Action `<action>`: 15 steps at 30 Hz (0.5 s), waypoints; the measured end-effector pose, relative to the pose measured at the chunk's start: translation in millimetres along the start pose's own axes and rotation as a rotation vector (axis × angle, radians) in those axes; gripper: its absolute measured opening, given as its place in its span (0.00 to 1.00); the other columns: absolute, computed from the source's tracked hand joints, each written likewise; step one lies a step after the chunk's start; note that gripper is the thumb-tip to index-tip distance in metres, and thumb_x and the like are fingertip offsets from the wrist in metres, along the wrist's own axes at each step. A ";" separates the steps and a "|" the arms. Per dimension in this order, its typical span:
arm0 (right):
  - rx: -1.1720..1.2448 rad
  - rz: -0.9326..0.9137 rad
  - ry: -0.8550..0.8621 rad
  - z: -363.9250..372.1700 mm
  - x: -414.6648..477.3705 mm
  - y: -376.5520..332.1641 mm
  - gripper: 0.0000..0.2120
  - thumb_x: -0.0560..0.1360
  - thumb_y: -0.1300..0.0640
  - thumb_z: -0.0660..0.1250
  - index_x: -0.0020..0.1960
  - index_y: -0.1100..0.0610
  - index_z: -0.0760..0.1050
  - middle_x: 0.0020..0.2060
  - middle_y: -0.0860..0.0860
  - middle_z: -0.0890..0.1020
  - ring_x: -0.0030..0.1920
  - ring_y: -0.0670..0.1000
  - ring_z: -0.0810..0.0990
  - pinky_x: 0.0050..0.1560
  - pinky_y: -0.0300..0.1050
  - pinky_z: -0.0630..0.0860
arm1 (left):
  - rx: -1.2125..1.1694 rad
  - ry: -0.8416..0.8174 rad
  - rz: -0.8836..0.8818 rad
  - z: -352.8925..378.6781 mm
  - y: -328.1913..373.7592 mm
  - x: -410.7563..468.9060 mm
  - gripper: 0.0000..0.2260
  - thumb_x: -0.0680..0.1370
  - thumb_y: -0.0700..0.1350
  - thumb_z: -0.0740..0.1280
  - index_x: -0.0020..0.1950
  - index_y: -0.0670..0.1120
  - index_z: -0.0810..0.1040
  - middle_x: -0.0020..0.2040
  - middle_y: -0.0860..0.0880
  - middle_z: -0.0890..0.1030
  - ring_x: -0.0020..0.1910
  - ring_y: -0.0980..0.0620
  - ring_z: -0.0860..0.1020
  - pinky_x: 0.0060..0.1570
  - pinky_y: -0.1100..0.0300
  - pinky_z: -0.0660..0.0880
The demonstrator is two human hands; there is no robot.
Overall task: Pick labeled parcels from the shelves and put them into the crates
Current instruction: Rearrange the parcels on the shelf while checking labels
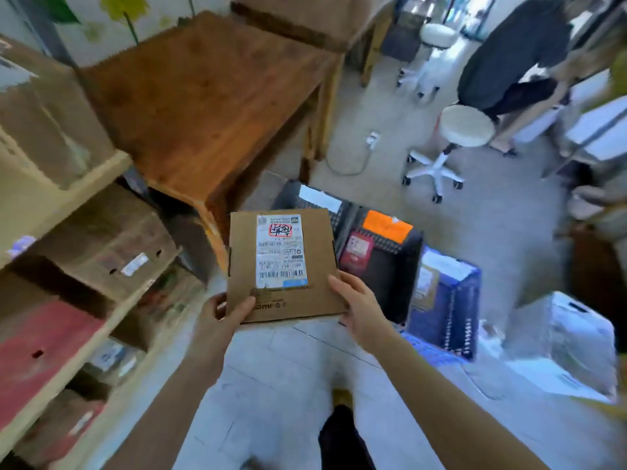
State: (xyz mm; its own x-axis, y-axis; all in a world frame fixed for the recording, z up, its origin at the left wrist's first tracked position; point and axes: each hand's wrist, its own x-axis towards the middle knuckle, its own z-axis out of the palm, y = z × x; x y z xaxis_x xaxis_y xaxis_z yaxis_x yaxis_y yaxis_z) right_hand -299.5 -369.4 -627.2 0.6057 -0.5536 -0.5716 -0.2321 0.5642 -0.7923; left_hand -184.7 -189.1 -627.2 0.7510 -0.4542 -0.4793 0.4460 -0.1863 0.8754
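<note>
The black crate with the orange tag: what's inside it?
A red parcel with a pale label shows inside the black crate. The held cardboard parcel covers the crate's left side, so anything there is hidden.

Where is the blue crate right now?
Head view, right of centre: the blue crate stands on the floor beside the black crate, just beyond the right hand.

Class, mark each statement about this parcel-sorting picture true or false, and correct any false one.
1. The left hand and the right hand both hold the cardboard parcel. True.
2. The parcel's white label faces downward. False: it faces up, towards the camera.
3. The parcel lies inside the blue crate. False: it is held in the air, and the blue crate stands to its right.
4. A black crate stands beside the blue crate. True.
</note>
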 end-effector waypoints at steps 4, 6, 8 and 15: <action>0.117 0.013 0.210 -109.6 19.6 -14.3 0.19 0.74 0.59 0.66 0.64 0.61 0.69 0.50 0.56 0.79 0.43 0.49 0.79 0.38 0.40 0.76 | 0.130 -0.181 -0.225 111.7 -21.9 34.2 0.24 0.73 0.53 0.68 0.67 0.54 0.67 0.57 0.49 0.75 0.57 0.46 0.73 0.54 0.50 0.69; 0.166 0.032 0.284 -166.5 39.3 -18.2 0.19 0.74 0.59 0.66 0.64 0.62 0.69 0.52 0.57 0.79 0.46 0.50 0.79 0.45 0.43 0.77 | 0.135 -0.250 -0.301 171.8 -34.1 55.5 0.24 0.74 0.52 0.68 0.68 0.53 0.67 0.58 0.48 0.75 0.58 0.44 0.75 0.52 0.52 0.71; 0.153 0.062 0.330 -218.6 63.8 -25.3 0.19 0.75 0.58 0.66 0.64 0.61 0.69 0.54 0.57 0.79 0.50 0.52 0.79 0.48 0.45 0.76 | 0.131 -0.273 -0.350 229.7 -48.9 77.1 0.22 0.74 0.50 0.67 0.68 0.52 0.68 0.56 0.48 0.76 0.54 0.46 0.76 0.51 0.53 0.72; -0.017 0.250 0.399 -346.0 174.7 -5.4 0.20 0.77 0.52 0.63 0.65 0.61 0.69 0.60 0.57 0.77 0.59 0.56 0.76 0.63 0.56 0.72 | 0.187 -0.187 -0.500 367.8 -121.6 160.0 0.21 0.77 0.49 0.65 0.67 0.44 0.66 0.55 0.46 0.76 0.48 0.50 0.75 0.53 0.55 0.71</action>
State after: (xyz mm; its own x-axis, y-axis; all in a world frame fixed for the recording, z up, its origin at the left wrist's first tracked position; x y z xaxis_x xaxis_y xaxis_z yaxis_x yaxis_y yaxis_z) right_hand -455.9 -681.1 -796.6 0.1905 -0.5963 -0.7798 -0.3483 0.7016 -0.6216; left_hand -297.8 -559.5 -787.3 0.3638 -0.4143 -0.8343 0.6186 -0.5622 0.5489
